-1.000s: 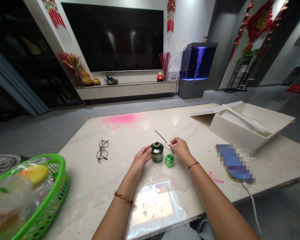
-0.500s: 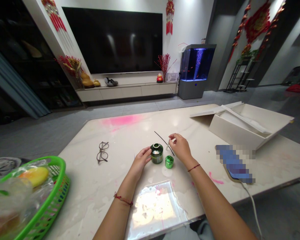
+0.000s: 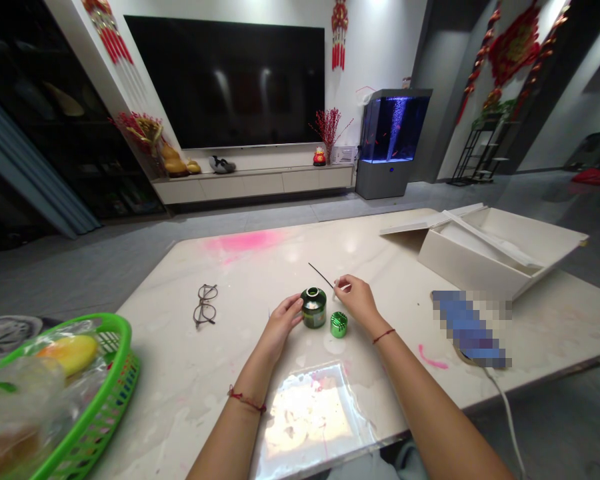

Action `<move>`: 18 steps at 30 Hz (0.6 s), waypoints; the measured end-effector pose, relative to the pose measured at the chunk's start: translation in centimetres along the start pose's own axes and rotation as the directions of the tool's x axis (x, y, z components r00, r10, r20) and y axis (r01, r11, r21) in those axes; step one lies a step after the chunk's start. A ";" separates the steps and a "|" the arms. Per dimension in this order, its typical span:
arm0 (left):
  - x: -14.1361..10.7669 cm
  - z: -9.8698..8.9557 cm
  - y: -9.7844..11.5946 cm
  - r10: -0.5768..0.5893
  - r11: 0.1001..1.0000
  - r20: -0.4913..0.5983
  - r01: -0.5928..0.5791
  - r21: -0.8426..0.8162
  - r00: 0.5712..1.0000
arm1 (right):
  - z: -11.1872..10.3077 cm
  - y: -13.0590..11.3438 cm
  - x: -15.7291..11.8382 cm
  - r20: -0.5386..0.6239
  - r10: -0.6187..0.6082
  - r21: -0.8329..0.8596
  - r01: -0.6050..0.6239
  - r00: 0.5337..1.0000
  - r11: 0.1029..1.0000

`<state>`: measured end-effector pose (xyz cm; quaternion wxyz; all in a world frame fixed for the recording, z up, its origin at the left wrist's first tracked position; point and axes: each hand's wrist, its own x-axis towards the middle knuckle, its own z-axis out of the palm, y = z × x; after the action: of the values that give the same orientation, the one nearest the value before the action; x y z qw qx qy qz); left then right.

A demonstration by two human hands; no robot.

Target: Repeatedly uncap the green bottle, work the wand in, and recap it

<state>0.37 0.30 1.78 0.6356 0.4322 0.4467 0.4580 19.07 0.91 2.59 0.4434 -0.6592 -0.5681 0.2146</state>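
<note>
A small dark green jar (image 3: 313,307) stands open on the pale marble table (image 3: 240,280). My left hand (image 3: 281,322) grips its left side. Its shiny green lid (image 3: 339,324) lies on the table just right of the jar. My right hand (image 3: 356,299) hovers behind the lid and pinches a thin white stick (image 3: 341,288) between thumb and fingers, close to the jar's mouth. A thin black stick (image 3: 321,273) lies on the table behind my right hand.
A pair of glasses (image 3: 205,304) lies to the left. A green basket (image 3: 87,400) with bagged fruit sits at the near left edge. An open white box (image 3: 500,248) stands at the right, a clear sheet (image 3: 310,412) lies near me, and a cable (image 3: 503,407) hangs over the right edge.
My right hand lifted the white stick off the table and moved it left toward the jar's mouth. My left hand stayed on the jar.
</note>
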 end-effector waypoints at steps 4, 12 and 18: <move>-0.1 0.0 0.0 0.003 1.000 0.008 -0.003 0.004 1.000 | 0.5 0.5 -0.2 0.023 0.005 -0.053 -0.004 1.000 0.999; 0.2 -0.1 -0.2 0.004 1.000 0.006 -0.004 -0.018 1.000 | -0.3 -1.2 0.4 -0.006 0.010 0.113 -0.009 1.000 0.994; 0.1 -0.1 -0.2 0.008 1.000 0.007 -0.008 -0.007 1.000 | -1.3 -4.4 0.0 -0.043 -0.002 0.484 0.023 0.999 0.875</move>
<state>0.35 0.36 1.60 0.6368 0.4333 0.4411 0.4606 17.60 0.29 6.91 0.6074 -0.5279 -0.4911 0.3335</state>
